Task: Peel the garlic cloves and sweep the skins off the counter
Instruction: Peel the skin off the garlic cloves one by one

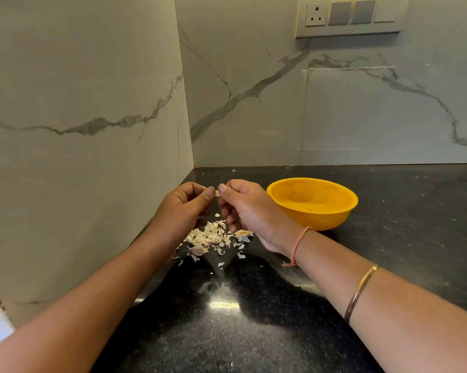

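A small pale garlic clove is pinched between the fingertips of my left hand and my right hand, held above the black counter. Most of the clove is hidden by the fingers. Directly below the hands lies a loose pile of papery white garlic skins. One unpeeled clove lies at the pile's near left edge. A yellow bowl stands on the counter just right of my right hand.
Marble walls meet in a corner behind and to the left of my hands. A socket and switch panel is on the back wall, upper right. Stray skin flakes dot the counter toward the back wall.
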A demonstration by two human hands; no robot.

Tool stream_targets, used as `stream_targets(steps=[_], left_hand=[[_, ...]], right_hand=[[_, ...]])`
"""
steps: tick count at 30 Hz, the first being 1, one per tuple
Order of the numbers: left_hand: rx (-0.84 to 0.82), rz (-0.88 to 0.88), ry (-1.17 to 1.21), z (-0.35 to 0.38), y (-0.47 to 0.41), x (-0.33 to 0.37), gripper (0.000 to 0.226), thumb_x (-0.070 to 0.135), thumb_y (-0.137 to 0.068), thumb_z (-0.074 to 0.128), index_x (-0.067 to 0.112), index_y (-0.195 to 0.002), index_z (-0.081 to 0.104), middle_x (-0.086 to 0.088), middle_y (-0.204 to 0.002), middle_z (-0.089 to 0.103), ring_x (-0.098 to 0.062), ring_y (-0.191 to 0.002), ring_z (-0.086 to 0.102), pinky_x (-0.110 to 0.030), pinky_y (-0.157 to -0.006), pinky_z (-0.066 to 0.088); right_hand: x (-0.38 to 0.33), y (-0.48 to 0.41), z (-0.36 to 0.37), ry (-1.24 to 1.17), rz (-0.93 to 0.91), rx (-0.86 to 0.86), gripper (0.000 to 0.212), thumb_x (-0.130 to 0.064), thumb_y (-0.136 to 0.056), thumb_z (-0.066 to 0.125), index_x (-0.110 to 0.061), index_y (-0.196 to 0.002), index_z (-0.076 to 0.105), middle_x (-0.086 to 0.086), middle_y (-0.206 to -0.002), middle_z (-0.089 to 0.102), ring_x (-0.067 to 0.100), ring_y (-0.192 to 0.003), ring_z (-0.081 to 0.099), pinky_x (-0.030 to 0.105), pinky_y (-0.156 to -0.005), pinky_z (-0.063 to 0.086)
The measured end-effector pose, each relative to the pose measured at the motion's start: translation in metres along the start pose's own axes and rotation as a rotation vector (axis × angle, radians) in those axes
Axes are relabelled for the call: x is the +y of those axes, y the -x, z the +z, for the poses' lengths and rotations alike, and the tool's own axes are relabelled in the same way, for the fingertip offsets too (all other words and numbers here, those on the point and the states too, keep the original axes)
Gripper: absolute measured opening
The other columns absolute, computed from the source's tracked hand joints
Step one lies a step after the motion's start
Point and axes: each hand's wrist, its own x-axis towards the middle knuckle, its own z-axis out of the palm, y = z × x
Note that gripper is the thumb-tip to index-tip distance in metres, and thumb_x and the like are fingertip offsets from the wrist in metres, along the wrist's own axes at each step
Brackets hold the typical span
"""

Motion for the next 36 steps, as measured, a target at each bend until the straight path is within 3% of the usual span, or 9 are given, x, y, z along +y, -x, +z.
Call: stream_targets(steps=[3,5,11,18,22,24,29,32,36], left_hand=[[-0.037,0.068,-0.150,0.003,0.004,0.003,0.023,0.018,-0.098,0.042,0.013,-0.075,0.046,0.001,-0.061,0.041,-0.003,-0.047,0.039,-0.019,-0.048,0.035],[-0.040,0.065,-0.142,0.003,0.005,0.005,0.028,0.014,-0.099,0.038,0.012,-0.071,0.042,0.000,-0.059,0.036,-0.004,-0.044,0.034,-0.018,-0.044,0.031],[-0.063,-0.109,0.088,0.005,0.008,0.010,0.029,0.021,-0.098,0.039,0.017,-0.071,0.047,0.011,-0.049,0.035,-0.005,-0.044,0.030,-0.022,-0.049,0.029],[-0.109,-0.319,0.406,-0.001,0.002,0.011,0.050,0.014,-0.093,0.045,0.021,-0.044,0.044,0.009,-0.046,0.024,-0.003,-0.036,0.020,-0.013,-0.032,0.019],[-0.142,-0.456,0.575,-0.005,0.000,0.012,0.039,0.015,-0.092,0.044,0.019,-0.054,0.037,0.010,-0.043,0.023,-0.002,-0.032,0.020,-0.010,-0.029,0.018],[-0.119,-0.462,0.558,-0.005,0.001,0.012,0.038,0.018,-0.093,0.044,0.020,-0.056,0.035,0.010,-0.042,0.025,-0.002,-0.032,0.020,-0.011,-0.029,0.019],[0.062,-0.261,0.314,0.000,0.002,0.011,0.034,0.032,-0.092,0.055,0.018,-0.062,0.044,0.006,-0.048,0.039,-0.005,-0.039,0.034,-0.015,-0.037,0.034],[0.054,-0.205,0.331,0.000,0.003,0.011,0.017,0.019,-0.093,0.052,0.017,-0.077,0.057,0.004,-0.060,0.055,-0.005,-0.049,0.051,-0.016,-0.045,0.045],[0.002,-0.142,0.313,-0.002,0.003,0.010,0.019,0.004,-0.089,0.051,0.016,-0.084,0.065,0.004,-0.068,0.066,-0.005,-0.062,0.060,-0.017,-0.052,0.049]], right_hand=[[0.000,0.000,0.001,0.172,-0.101,0.026,0.028,-0.018,-0.100,0.042,-0.013,-0.073,0.050,0.003,-0.064,0.049,0.010,-0.053,0.045,0.021,-0.048,0.042],[0.000,0.001,0.002,0.253,-0.161,0.029,0.026,-0.018,-0.099,0.043,-0.014,-0.075,0.051,0.001,-0.064,0.049,0.011,-0.056,0.045,0.029,-0.055,0.042],[0.001,0.002,0.003,0.386,-0.319,0.044,0.020,-0.016,-0.097,0.047,-0.010,-0.080,0.055,0.005,-0.070,0.054,0.010,-0.058,0.044,0.028,-0.056,0.039],[0.006,-0.003,-0.001,0.624,-0.684,0.120,0.019,-0.013,-0.092,0.053,-0.003,-0.076,0.057,-0.005,-0.060,0.046,0.011,-0.053,0.038,0.025,-0.050,0.031],[0.003,-0.006,-0.006,0.786,-0.806,0.135,0.016,-0.014,-0.091,0.051,-0.005,-0.079,0.059,0.001,-0.065,0.050,0.017,-0.059,0.044,0.031,-0.052,0.039],[0.002,-0.006,-0.008,0.759,-0.816,0.164,0.016,-0.013,-0.091,0.052,-0.004,-0.080,0.060,0.003,-0.066,0.054,0.018,-0.059,0.047,0.034,-0.051,0.042],[0.007,-0.009,-0.014,0.524,-0.665,0.200,0.017,-0.014,-0.090,0.056,-0.001,-0.082,0.063,0.008,-0.069,0.065,0.024,-0.062,0.062,0.045,-0.059,0.053],[0.008,-0.009,-0.015,0.472,-0.595,0.207,0.012,-0.012,-0.088,0.063,-0.001,-0.084,0.066,0.009,-0.071,0.068,0.024,-0.065,0.064,0.045,-0.062,0.054],[0.007,-0.008,-0.013,0.427,-0.537,0.219,0.007,-0.010,-0.083,0.068,-0.003,-0.085,0.067,0.007,-0.076,0.069,0.021,-0.068,0.066,0.040,-0.065,0.056]])
